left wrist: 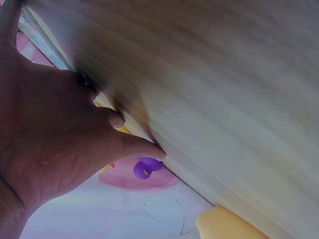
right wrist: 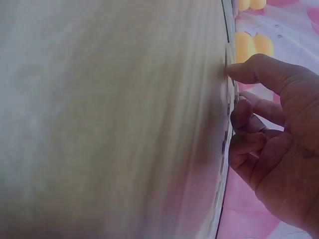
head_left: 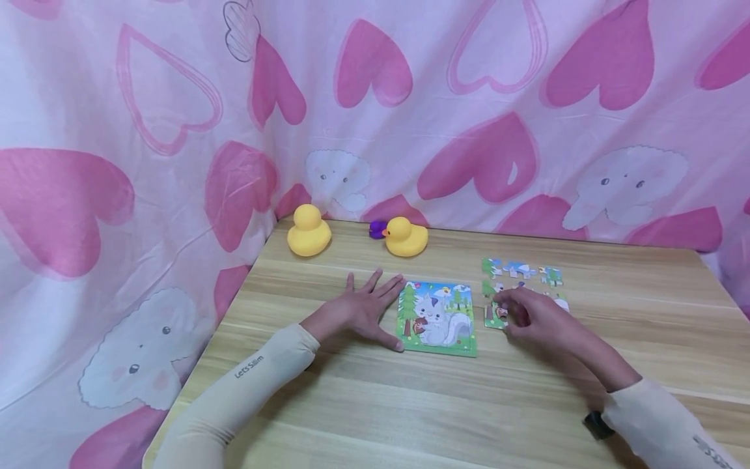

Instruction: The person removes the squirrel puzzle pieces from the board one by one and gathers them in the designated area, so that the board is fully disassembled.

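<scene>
A square puzzle board (head_left: 436, 319) with a white squirrel picture lies flat on the table. My left hand (head_left: 366, 311) rests at its left side, fingers spread, with the thumb at the lower left corner and fingertips by the upper left edge. To the board's right, several puzzle pieces (head_left: 519, 270) lie in loose rows. My right hand (head_left: 536, 317) is over the lower rows, thumb and index finger on either side of a puzzle piece (head_left: 497, 315) at the lower left. In the right wrist view the other fingers (right wrist: 249, 142) curl in, and the hand hides some pieces.
Behind the board stand two yellow toy ducks, one (head_left: 308, 231) at the back left and another (head_left: 406, 237) beside a small purple duck (head_left: 377, 229). A pink heart-patterned curtain (head_left: 375, 130) hangs along the table's back and left edges.
</scene>
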{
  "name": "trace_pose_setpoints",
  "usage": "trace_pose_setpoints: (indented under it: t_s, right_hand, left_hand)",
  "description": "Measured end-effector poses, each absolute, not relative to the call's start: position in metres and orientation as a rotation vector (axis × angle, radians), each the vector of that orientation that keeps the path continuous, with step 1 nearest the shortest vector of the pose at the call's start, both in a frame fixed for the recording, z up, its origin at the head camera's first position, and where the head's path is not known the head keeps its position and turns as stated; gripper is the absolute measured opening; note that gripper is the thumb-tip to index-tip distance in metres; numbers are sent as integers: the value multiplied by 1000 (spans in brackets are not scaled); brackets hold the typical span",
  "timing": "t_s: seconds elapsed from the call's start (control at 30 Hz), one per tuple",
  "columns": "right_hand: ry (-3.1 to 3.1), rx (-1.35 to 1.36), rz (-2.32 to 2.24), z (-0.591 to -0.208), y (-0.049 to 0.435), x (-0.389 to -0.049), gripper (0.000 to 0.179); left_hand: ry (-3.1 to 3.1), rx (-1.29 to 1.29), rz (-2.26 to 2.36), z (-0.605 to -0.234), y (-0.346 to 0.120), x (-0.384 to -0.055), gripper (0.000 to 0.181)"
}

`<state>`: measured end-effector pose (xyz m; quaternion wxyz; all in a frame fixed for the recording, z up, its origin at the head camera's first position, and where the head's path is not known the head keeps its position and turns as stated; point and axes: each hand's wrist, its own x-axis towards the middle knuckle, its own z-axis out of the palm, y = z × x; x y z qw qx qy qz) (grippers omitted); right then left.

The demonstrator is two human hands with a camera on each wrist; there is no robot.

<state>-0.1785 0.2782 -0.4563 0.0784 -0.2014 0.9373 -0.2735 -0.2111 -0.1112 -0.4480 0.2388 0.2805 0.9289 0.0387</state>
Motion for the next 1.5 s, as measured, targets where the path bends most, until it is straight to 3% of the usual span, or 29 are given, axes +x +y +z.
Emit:
trace_pose_setpoints:
  t_s: [0.57,1.03,1.5]
  right_hand:
    - [2812,-662,-705,-448,271,-180,60]
    - [2708,-733,-853,-447,223,-161,56]
    - [2659,-779,-709,-446,180,-138,56]
  left_hand:
    - [2543,775,106,-447,-112,-212,135]
    - [2549,786,100,-450,-111,-213,136]
    - [2543,781,90,-452,-112,-214,136]
